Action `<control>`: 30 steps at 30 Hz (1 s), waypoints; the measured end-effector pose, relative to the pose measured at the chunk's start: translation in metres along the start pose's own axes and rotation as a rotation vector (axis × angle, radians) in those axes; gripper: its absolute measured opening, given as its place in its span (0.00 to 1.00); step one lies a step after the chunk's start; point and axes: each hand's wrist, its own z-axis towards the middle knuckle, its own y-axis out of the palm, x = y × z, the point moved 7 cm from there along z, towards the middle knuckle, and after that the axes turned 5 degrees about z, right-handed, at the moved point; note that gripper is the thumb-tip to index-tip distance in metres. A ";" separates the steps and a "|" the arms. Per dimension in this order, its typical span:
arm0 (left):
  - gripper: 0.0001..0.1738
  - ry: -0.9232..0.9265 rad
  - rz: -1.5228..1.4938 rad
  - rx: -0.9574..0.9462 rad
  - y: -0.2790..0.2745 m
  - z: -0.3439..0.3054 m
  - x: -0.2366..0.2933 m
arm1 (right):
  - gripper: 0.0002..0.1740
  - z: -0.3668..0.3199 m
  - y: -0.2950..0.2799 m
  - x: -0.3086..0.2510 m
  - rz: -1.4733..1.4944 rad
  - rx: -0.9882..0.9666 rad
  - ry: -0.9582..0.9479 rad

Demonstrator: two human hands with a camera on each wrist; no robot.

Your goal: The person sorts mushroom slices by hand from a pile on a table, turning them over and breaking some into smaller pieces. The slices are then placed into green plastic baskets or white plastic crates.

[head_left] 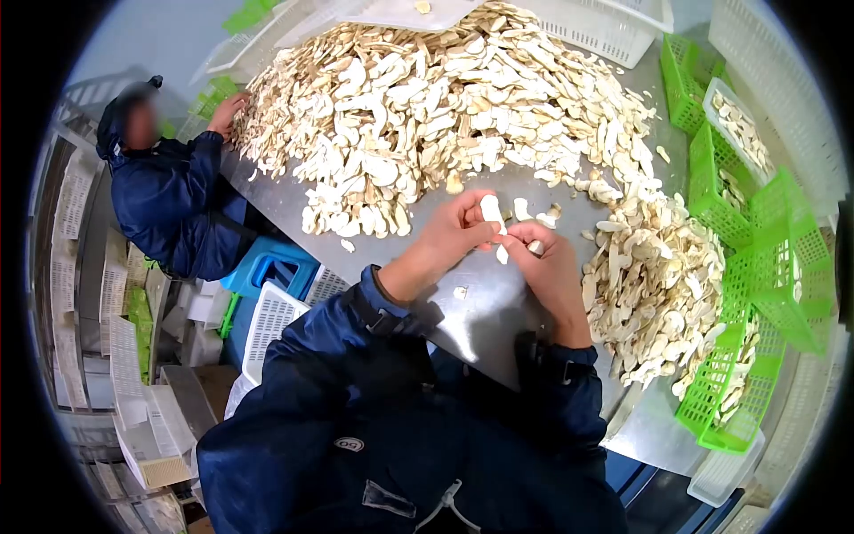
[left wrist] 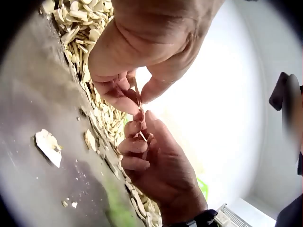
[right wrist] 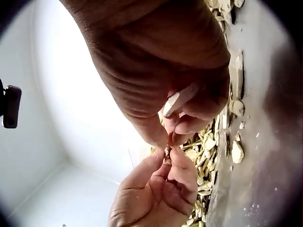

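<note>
Over the steel table's near edge, my left hand (head_left: 442,238) pinches a pale dried slice, likely mushroom (head_left: 490,210), between thumb and fingers. My right hand (head_left: 550,274) meets it fingertip to fingertip and pinches the slice's lower end. Tucked in the right hand's curled fingers is another whitish piece (right wrist: 178,101). In the left wrist view the slice shows edge-on as a thin strip (left wrist: 137,91), mostly hidden by fingers. A few loose slices (head_left: 521,209) lie on the metal just beyond the hands.
A large heap of slices (head_left: 400,107) covers the table's (head_left: 334,258) far side; a smaller heap (head_left: 654,285) lies right. Green baskets (head_left: 716,191) line the right edge, with white crates (head_left: 600,40) behind. Another person (head_left: 178,187) works at the left beside a blue stool (head_left: 271,262).
</note>
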 end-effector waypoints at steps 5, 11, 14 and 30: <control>0.20 -0.046 -0.156 -0.026 0.002 -0.002 -0.007 | 0.08 -0.002 0.000 0.000 -0.033 0.016 0.033; 0.19 -0.170 -0.349 -0.005 0.003 -0.006 -0.011 | 0.09 -0.002 -0.003 0.004 -0.005 0.090 0.023; 0.20 -0.159 -0.351 0.035 -0.001 -0.005 -0.012 | 0.09 -0.002 -0.016 0.021 0.034 0.215 0.155; 0.21 -0.010 -0.171 0.046 -0.002 -0.007 -0.012 | 0.07 -0.002 0.002 0.013 0.046 0.051 0.119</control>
